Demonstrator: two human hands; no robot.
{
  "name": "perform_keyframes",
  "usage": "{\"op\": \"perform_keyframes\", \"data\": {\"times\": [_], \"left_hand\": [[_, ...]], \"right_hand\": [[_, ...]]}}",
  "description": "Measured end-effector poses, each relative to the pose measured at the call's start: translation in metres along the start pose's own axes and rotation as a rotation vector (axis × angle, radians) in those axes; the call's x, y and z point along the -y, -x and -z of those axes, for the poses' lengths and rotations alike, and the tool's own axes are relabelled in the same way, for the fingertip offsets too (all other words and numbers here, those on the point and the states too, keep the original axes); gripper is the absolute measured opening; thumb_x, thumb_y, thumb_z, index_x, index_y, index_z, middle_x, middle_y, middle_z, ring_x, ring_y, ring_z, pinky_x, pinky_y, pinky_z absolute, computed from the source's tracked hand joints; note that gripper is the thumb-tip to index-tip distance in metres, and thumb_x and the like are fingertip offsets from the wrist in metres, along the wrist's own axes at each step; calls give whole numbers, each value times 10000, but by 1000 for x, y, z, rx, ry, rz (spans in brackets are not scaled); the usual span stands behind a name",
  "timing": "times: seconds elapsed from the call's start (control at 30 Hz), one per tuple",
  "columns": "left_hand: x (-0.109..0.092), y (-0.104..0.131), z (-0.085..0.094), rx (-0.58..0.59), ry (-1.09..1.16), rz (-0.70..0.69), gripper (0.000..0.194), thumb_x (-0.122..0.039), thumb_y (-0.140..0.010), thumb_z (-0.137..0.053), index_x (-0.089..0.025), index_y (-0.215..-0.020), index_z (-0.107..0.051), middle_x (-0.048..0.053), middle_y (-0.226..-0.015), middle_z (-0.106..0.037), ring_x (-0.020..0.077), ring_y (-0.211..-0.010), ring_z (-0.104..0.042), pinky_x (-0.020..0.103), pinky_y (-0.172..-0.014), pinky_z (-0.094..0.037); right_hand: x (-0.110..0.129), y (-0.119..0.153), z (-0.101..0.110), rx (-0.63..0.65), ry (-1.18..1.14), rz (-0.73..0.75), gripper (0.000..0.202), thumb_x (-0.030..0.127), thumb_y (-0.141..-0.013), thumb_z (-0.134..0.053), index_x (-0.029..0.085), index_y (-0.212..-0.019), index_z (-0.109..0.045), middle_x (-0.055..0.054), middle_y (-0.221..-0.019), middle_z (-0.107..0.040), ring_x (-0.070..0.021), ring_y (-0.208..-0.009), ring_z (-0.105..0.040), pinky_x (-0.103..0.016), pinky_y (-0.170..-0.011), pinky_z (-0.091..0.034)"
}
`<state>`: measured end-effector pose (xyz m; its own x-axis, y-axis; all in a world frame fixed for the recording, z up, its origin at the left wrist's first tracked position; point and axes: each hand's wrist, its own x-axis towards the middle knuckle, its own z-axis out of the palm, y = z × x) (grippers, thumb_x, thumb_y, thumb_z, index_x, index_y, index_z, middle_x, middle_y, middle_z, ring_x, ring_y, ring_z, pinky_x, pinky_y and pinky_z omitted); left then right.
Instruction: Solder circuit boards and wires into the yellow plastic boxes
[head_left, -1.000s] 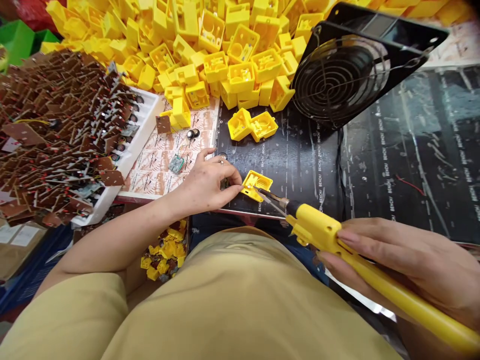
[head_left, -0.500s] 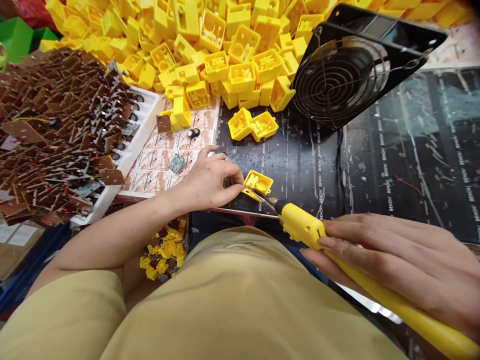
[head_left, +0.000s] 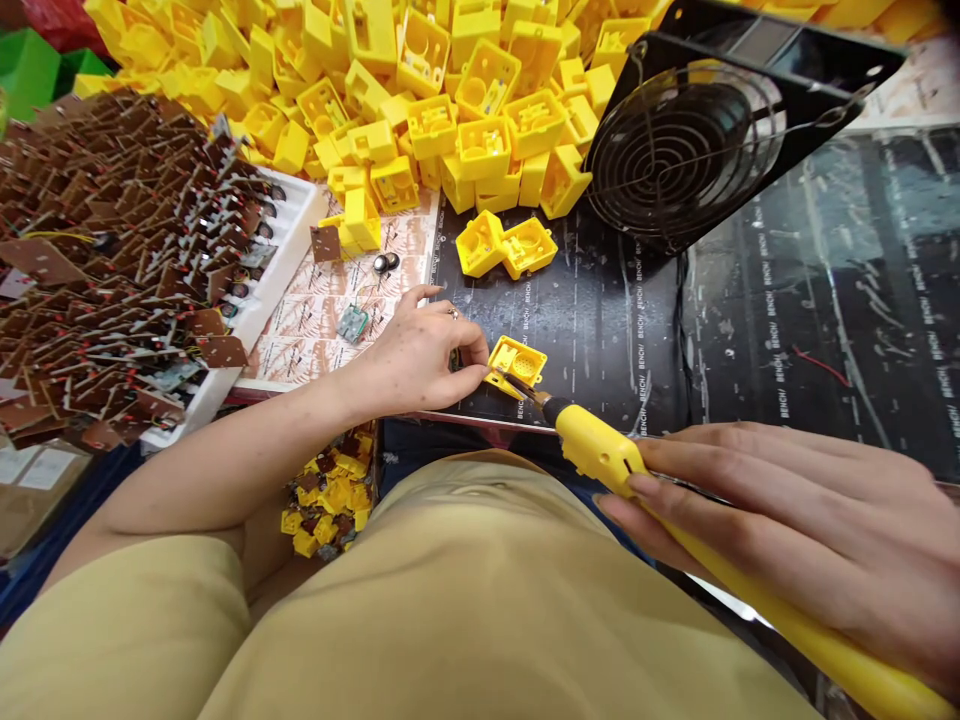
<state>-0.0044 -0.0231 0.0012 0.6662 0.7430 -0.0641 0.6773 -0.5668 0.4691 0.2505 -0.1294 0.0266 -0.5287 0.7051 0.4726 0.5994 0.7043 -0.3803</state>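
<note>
Khaki-yellow shirt, apparently a ring

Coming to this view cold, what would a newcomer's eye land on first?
Likely the heap of yellow cases across the top, with the black fan to the right. Then the white tray at left, piled with brown boards. Low at right, the right hand holds a yellow tool, its tip at a small open case.

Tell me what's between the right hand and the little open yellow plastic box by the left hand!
The head view shows the front of the long yellow plastic tool, then its black collar, then its metal tip.
</note>
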Motion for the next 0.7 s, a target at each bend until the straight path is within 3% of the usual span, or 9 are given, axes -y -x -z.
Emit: {"op": "perform_keyframes", "data": {"times": [0.1, 0.4, 0.53, 0.7], "left_hand": [[0, -1, 1, 11, -12, -9, 133, -244, -788, -560, -203, -740, -677, -10, -775, -732, 177, -840, -646, 485, -1144, -291], [0, -2, 1, 35, -17, -29, 112, -221, -781, -570, -201, -728, -667, -23, -774, -730, 168, -825, -643, 475, -1142, -297], [-1, -3, 1, 42, -19, -26, 108, -217, -772, -567, -203, -736, -668, -25, -777, -732, 164, -810, -643, 470, -1141, -301], [-2, -3, 1, 34, -16, -33, 113, -221, -768, -551, -199, -720, -650, -27, -763, -723, 154, -773, -629, 461, -1126, -319]], "right_hand": [[-2, 2, 4, 39, 71, 159, 148, 155, -835, -735, 172, -897, -601, -26, -785, -701, -145, -721, -685, -282, -663, -587], [-6, 23, 10, -27, 1, -25, 330, 44, -705, -802, 194, -937, -622, -22, -833, -689, -137, -742, -671, -280, -660, -586], [-8, 25, 7, -64, -13, -2, 390, -9, -635, -822, 178, -915, -626, -21, -806, -682, -136, -713, -661, -272, -640, -578], [-11, 24, 4, -62, -15, 5, 339, 28, -676, -816, 172, -909, -615, -21, -821, -686, -126, -739, -662, -260, -668, -578]]}}
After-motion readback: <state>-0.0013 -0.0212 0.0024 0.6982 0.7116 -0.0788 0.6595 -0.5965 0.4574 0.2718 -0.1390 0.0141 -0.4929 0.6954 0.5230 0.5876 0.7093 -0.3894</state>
